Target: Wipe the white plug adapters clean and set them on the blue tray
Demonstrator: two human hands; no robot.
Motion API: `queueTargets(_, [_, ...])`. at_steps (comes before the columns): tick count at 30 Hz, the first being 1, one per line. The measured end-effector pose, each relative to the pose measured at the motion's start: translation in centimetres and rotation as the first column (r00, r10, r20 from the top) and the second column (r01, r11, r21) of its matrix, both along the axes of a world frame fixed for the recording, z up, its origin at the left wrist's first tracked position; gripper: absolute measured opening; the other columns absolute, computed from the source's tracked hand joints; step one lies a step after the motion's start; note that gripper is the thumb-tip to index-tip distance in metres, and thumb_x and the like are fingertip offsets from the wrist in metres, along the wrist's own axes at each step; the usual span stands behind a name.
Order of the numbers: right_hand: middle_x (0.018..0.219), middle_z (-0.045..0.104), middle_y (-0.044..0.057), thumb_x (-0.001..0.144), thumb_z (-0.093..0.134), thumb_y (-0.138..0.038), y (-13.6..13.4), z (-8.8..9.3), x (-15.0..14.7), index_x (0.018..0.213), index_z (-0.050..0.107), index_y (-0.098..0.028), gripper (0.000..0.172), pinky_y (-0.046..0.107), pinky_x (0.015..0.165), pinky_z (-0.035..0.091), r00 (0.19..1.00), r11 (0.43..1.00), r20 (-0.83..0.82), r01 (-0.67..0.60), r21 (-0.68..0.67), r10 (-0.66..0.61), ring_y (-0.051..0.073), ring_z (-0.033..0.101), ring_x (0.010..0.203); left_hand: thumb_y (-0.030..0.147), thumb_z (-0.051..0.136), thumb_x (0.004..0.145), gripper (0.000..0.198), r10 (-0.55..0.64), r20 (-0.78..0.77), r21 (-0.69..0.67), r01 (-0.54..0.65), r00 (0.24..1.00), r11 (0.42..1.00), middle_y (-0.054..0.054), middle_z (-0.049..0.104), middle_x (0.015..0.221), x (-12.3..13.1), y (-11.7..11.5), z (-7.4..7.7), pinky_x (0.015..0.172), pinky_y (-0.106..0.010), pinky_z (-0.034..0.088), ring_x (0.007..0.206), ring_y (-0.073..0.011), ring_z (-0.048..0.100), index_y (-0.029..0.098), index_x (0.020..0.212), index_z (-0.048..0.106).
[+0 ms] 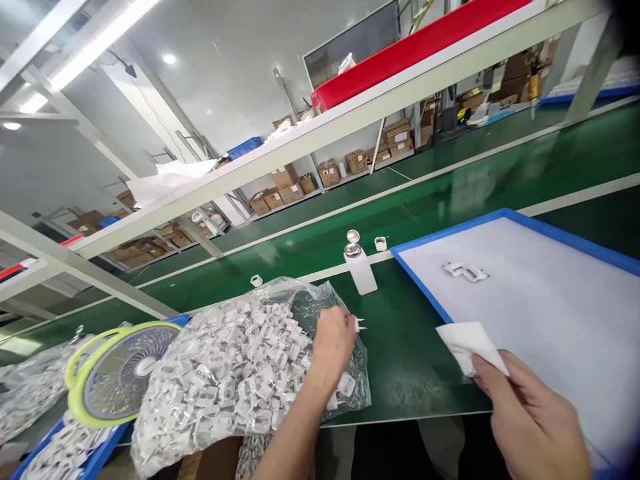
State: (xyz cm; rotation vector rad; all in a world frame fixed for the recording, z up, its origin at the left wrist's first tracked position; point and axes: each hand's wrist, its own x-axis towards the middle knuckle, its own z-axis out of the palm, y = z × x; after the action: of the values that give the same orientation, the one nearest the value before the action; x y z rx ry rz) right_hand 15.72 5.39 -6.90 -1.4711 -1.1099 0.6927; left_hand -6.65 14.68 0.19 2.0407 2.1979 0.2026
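My left hand (333, 343) is closed on a small white plug part (358, 325), just above a large clear plastic bag (235, 373) full of the same white parts. My right hand (530, 417) pinches a folded white cloth (467, 343) over the near left corner of a white tray with a blue rim (420, 283). Two white plug parts (465, 271) lie on that tray.
A white pump bottle (359, 263) stands on the green belt (410, 220) behind the bag. Loose white parts (381, 243) lie near it. A yellow-green fan (120, 373) rests on a blue tray at left. Shelves with cardboard boxes (285, 177) lie beyond.
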Motion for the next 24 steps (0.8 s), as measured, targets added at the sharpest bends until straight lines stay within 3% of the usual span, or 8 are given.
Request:
queueTargets(3, [0.078, 0.06, 0.001, 0.1, 0.053, -0.048, 1.0, 1.2, -0.8, 0.081, 0.059, -0.021, 0.034, 0.022, 0.055, 0.044, 0.994, 0.995, 0.067, -0.093, 0.024, 0.092, 0.017, 0.059, 0.07, 0.029, 0.057, 0.095, 0.031, -0.119, 0.176, -0.017, 0.124, 0.977, 0.992, -0.01, 0.069, 0.072, 3.8, -1.4, -1.5, 0.067, -0.031, 0.043, 0.071, -0.0227, 0.067, 0.017, 0.072, 0.074])
queueTargets(5, [0.074, 0.059, 0.001, 0.103, 0.049, -0.045, 1.5, 1.0, -1.3, 0.08, 0.06, -0.021, 0.034, 0.024, 0.054, 0.044, 0.982, 0.989, 0.146, -0.133, 0.063, 0.123, 0.016, 0.058, 0.064, 0.031, 0.06, 0.093, 0.028, -0.168, 0.258, -0.021, 0.179, 0.951, 0.984, -0.011, 0.07, 0.074, 5.2, -2.4, -2.4, 0.07, -0.031, 0.045, 0.074, -0.0242, 0.068, 0.017, 0.075, 0.076])
queueTargets(7, [0.073, 0.058, 0.001, 0.104, 0.047, -0.043, 1.8, 0.5, -1.5, 0.083, 0.063, -0.021, 0.034, 0.025, 0.052, 0.043, 0.971, 0.985, 0.196, -0.152, 0.075, 0.135, 0.016, 0.056, 0.06, 0.031, 0.057, 0.095, 0.026, -0.174, 0.344, 0.015, 0.18, 0.923, 0.984, -0.015, 0.072, 0.099, 5.4, -3.2, -3.1, 0.082, -0.033, 0.047, 0.094, -0.0271, 0.069, 0.016, 0.102, 0.077])
queueTargets(9, [0.072, 0.057, 0.001, 0.105, 0.046, -0.04, 1.9, 0.1, -1.6, 0.085, 0.064, -0.021, 0.033, 0.026, 0.051, 0.041, 0.965, 0.987, 0.227, -0.148, 0.067, 0.129, 0.016, 0.055, 0.058, 0.028, 0.054, 0.096, 0.04, -0.165, 0.474, 0.044, 0.164, 0.865, 0.985, -0.016, 0.064, 0.128, 4.5, -3.7, -3.5, 0.094, -0.034, 0.047, 0.108, -0.0262, 0.064, 0.018, 0.134, 0.064])
queueTargets(12, [0.072, 0.055, 0.001, 0.105, 0.045, -0.035, 2.0, -0.1, -1.6, 0.081, 0.061, -0.021, 0.032, 0.027, 0.05, 0.04, 0.952, 0.986, 0.274, -0.157, 0.058, 0.136, 0.015, 0.053, 0.056, 0.019, 0.062, 0.087, 0.061, -0.186, 0.65, -0.012, 0.254, 0.737, 0.967, -0.01, 0.06, 0.135, 3.0, -3.8, -3.8, 0.09, -0.033, 0.051, 0.097, -0.0208, 0.063, 0.028, 0.146, 0.052])
queueTargets(15, [0.076, 0.055, 0.001, 0.105, 0.042, -0.026, 2.3, -0.4, -2.1, 0.082, 0.059, -0.021, 0.029, 0.027, 0.055, 0.042, 0.922, 0.971, 0.332, -0.233, 0.06, 0.201, 0.015, 0.056, 0.061, 0.009, 0.062, 0.081, 0.055, -0.279, 0.666, 0.002, 0.373, 0.691, 0.928, -0.007, 0.069, 0.118, 2.5, -3.6, -4.3, 0.086, -0.034, 0.052, 0.091, -0.0211, 0.062, 0.03, 0.132, 0.066])
queueTargets(19, [0.082, 0.057, 0.002, 0.101, 0.042, -0.015, 2.5, -1.5, -3.5, 0.082, 0.058, -0.02, 0.026, 0.028, 0.061, 0.044, 0.832, 0.918, 0.454, -0.39, 0.069, 0.319, 0.016, 0.058, 0.07, 0.0, 0.054, 0.078, 0.05, -0.357, 0.59, 0.12, 0.358, 0.724, 0.926, -0.005, 0.074, 0.096, 3.1, -3.5, -5.8, 0.086, -0.035, 0.052, 0.093, -0.0238, 0.064, 0.027, 0.114, 0.075])
queueTargets(24, [0.086, 0.059, 0.004, 0.094, 0.039, -0.005, 0.9, -3.1, -4.2, 0.091, 0.061, -0.018, 0.026, 0.033, 0.066, 0.041, 0.728, 0.866, 0.59, -0.491, 0.094, 0.348, 0.02, 0.055, 0.073, -0.007, 0.041, 0.075, 0.059, -0.37, 0.543, 0.162, 0.339, 0.754, 0.927, -0.01, 0.074, 0.102, 3.2, -3.7, -7.2, 0.085, -0.033, 0.056, 0.098, -0.0231, 0.066, 0.018, 0.118, 0.074])
